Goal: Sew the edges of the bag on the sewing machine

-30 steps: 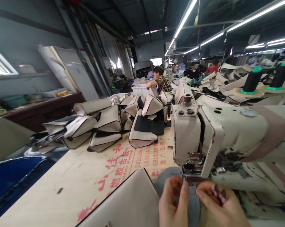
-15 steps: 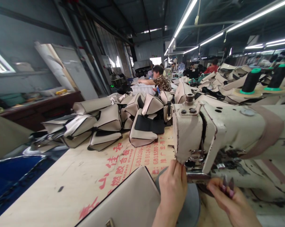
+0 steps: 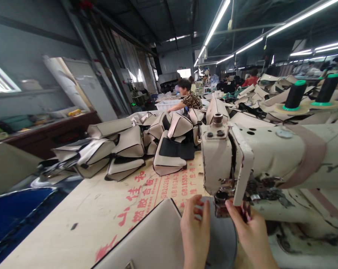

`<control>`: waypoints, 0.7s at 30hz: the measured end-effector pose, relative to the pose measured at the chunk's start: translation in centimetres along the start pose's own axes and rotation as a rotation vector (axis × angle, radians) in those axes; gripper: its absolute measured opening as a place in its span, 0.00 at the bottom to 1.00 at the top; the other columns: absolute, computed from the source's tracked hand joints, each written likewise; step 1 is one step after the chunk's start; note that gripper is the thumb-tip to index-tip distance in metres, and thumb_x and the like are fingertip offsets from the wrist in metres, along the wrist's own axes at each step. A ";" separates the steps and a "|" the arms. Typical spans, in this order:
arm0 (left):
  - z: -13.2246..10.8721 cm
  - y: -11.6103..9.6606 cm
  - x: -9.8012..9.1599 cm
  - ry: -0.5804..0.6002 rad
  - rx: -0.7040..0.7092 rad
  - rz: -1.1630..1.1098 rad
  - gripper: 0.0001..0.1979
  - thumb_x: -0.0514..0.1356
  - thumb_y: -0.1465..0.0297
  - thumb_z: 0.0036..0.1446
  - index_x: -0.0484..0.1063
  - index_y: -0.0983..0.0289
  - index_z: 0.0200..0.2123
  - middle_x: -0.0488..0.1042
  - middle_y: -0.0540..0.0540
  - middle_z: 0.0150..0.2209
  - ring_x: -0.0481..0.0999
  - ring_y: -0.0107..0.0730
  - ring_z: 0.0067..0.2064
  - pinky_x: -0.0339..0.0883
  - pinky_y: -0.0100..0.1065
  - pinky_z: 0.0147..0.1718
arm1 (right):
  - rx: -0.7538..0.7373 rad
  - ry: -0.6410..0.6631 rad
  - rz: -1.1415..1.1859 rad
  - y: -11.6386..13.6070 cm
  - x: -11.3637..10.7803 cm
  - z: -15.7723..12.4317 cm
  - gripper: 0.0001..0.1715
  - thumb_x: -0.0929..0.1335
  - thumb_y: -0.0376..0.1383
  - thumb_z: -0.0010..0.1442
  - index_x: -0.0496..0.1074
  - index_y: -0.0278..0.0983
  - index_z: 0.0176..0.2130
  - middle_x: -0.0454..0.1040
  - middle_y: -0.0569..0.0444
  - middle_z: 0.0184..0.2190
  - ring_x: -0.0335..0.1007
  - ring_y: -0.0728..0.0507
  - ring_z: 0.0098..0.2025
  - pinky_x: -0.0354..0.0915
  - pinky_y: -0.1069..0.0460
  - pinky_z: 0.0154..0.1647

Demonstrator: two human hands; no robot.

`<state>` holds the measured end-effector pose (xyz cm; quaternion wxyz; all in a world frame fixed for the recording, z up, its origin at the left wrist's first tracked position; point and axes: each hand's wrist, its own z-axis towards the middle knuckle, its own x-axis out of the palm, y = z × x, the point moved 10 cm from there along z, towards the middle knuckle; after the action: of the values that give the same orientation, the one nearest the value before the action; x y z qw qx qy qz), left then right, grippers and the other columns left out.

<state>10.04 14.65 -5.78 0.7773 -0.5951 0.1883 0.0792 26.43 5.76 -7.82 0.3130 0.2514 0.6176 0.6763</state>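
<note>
A cream sewing machine (image 3: 216, 160) stands at the right of the table, with its needle and presser foot (image 3: 221, 203) just above a grey piece (image 3: 222, 239). My left hand (image 3: 195, 231) is raised at the left of the presser foot, fingers curled toward it; whether it pinches anything is too small to tell. My right hand (image 3: 250, 235) is under the machine head at the right of the foot, closed on small thread snips (image 3: 245, 215) with pinkish handles. A beige panel with a black edge (image 3: 152, 239) lies by my left hand.
A heap of beige and black sewn pieces (image 3: 129, 144) lies across the far side of the board table (image 3: 81, 213). Two black thread cones (image 3: 294, 95) stand behind the machine. A person in a patterned top (image 3: 189, 99) works further back. Blue material (image 3: 12, 209) lies at the left.
My left hand has dropped from the machine head to beside the presser foot. My right hand has moved left and up, from beside the machine bed to the foot.
</note>
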 end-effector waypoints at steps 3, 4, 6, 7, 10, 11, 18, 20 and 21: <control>-1.6 1.6 0.1 -0.032 -0.090 -0.056 0.15 0.55 0.58 0.54 0.68 0.63 0.36 0.70 0.50 0.26 0.69 0.28 0.25 0.61 0.26 0.22 | 0.018 0.038 -0.056 -1.3 0.0 0.6 0.22 0.68 0.49 0.51 0.74 0.31 0.31 0.73 0.51 0.23 0.70 0.43 0.30 0.63 0.57 0.24; -2.0 2.0 0.3 -0.033 -0.102 -0.068 0.16 0.55 0.56 0.53 0.69 0.63 0.34 0.70 0.51 0.25 0.69 0.29 0.25 0.61 0.26 0.21 | 0.024 0.037 -0.072 -1.7 -0.1 0.7 0.22 0.68 0.49 0.51 0.74 0.31 0.31 0.73 0.51 0.23 0.70 0.43 0.29 0.63 0.56 0.24; -2.7 2.3 0.8 -0.033 -0.104 -0.090 0.18 0.55 0.54 0.53 0.71 0.64 0.32 0.71 0.52 0.24 0.69 0.30 0.25 0.60 0.26 0.21 | 0.038 0.012 -0.092 -2.2 -0.2 1.0 0.22 0.67 0.49 0.51 0.74 0.31 0.30 0.73 0.50 0.22 0.70 0.43 0.28 0.62 0.56 0.23; -2.9 2.4 1.1 -0.032 -0.100 -0.096 0.19 0.54 0.54 0.53 0.71 0.65 0.32 0.71 0.53 0.24 0.69 0.30 0.25 0.60 0.26 0.20 | 0.041 -0.007 -0.098 -2.3 -0.3 1.0 0.23 0.68 0.49 0.51 0.74 0.31 0.30 0.73 0.49 0.22 0.69 0.42 0.27 0.62 0.56 0.23; -3.1 2.3 1.6 -0.020 -0.088 -0.105 0.19 0.54 0.55 0.54 0.72 0.65 0.33 0.72 0.53 0.25 0.69 0.30 0.25 0.61 0.27 0.21 | 0.038 -0.060 -0.092 -2.4 -0.5 0.9 0.23 0.68 0.50 0.50 0.75 0.30 0.31 0.73 0.49 0.20 0.69 0.42 0.26 0.62 0.55 0.23; -3.1 2.2 1.6 -0.018 -0.082 -0.107 0.19 0.53 0.55 0.54 0.72 0.65 0.34 0.72 0.53 0.25 0.69 0.30 0.26 0.61 0.27 0.22 | 0.035 -0.071 -0.082 -2.3 -0.4 0.8 0.23 0.68 0.50 0.50 0.75 0.30 0.31 0.73 0.49 0.20 0.69 0.42 0.26 0.62 0.55 0.23; -3.6 2.0 1.9 0.036 -0.074 -0.107 0.14 0.54 0.60 0.55 0.72 0.64 0.33 0.72 0.52 0.25 0.68 0.29 0.25 0.63 0.29 0.26 | 0.027 -0.082 -0.045 -1.8 0.1 0.4 0.23 0.68 0.49 0.52 0.74 0.30 0.30 0.72 0.49 0.20 0.70 0.41 0.30 0.64 0.54 0.28; -3.7 2.2 2.1 0.060 -0.083 -0.103 0.13 0.53 0.61 0.56 0.72 0.64 0.33 0.72 0.52 0.25 0.68 0.29 0.26 0.62 0.29 0.27 | 0.031 -0.087 -0.052 -1.9 0.2 0.3 0.23 0.67 0.49 0.52 0.74 0.30 0.30 0.74 0.48 0.23 0.70 0.41 0.32 0.64 0.55 0.30; -3.8 2.3 2.2 0.069 -0.085 -0.101 0.13 0.53 0.61 0.56 0.72 0.64 0.33 0.72 0.52 0.25 0.68 0.29 0.26 0.62 0.29 0.27 | 0.030 -0.092 -0.056 -1.9 0.2 0.3 0.22 0.67 0.49 0.52 0.74 0.30 0.30 0.74 0.48 0.24 0.70 0.41 0.33 0.64 0.55 0.30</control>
<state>10.52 11.45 -9.50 0.7472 -0.6388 0.1812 0.0271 26.78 6.17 -9.66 0.3562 0.2695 0.6195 0.6455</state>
